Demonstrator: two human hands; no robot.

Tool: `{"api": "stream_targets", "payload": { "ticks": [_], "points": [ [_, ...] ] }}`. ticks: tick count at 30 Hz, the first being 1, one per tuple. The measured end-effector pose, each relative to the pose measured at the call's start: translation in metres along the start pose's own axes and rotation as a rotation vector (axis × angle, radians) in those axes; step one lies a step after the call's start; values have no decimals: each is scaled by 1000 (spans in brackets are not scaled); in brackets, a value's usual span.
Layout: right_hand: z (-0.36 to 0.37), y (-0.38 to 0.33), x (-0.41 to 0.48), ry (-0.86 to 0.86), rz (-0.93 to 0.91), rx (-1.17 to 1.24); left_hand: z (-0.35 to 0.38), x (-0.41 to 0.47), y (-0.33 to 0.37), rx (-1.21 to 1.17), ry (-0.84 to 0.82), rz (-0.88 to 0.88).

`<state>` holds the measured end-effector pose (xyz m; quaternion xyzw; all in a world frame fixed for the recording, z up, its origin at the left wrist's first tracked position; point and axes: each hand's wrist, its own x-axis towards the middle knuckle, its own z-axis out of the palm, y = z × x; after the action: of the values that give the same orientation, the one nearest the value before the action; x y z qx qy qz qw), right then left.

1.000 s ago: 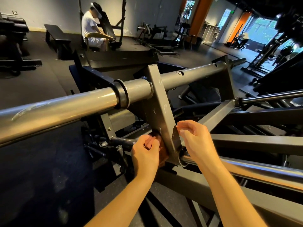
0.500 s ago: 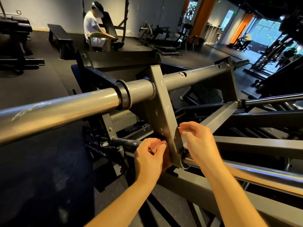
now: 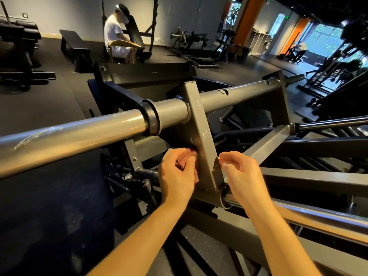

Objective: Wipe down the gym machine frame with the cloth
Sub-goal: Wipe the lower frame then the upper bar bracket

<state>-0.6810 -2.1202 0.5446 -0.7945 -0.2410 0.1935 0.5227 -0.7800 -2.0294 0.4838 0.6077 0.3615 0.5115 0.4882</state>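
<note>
The gym machine frame has a grey upright post crossing a thick grey horizontal tube. A reddish cloth lies against the post's left face, low down. My left hand grips it with curled fingers and presses it to the post. Only a small part of the cloth shows past the fingers. My right hand is at the post's right edge, thumb and forefinger pinched together near a small gusset. The cloth runs out of sight behind the post there.
A chrome rod runs from the post's foot to the lower right, over a grey beam. A person in white sits at a far machine. A black bench and other machines stand on the dark floor.
Both hands have slid a little way up the post together, the left one still on the cloth. The view has shifted slightly.
</note>
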Motion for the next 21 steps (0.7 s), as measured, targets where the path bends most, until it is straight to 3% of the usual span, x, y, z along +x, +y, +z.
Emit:
{"api": "stream_targets", "payload": {
  "ticks": [3, 7, 9, 13, 15, 19, 21],
  "points": [
    [0, -1, -1, 2, 1, 1, -5, -2, -11, 11, 13, -95],
    [1, -1, -1, 7, -7, -34, -7, -39, -7, -66, -202, -77],
    [0, -2, -2, 3, -12, -58, -5, -26, 2, -4, -153, 5],
    [-2, -1, -3, 4, -43, -126, -6, 18, -5, 4, 46, -87],
    [-1, -2, -4, 12, -56, -150, -4, 4, -10, -3, 26, -111],
    [0, -3, -3, 13, -73, -196, -3, -45, -8, -129, -186, -192],
    [-1, -2, -4, 12, -81, -196, -2, -29, 2, -66, -133, -94]
  ]
}}
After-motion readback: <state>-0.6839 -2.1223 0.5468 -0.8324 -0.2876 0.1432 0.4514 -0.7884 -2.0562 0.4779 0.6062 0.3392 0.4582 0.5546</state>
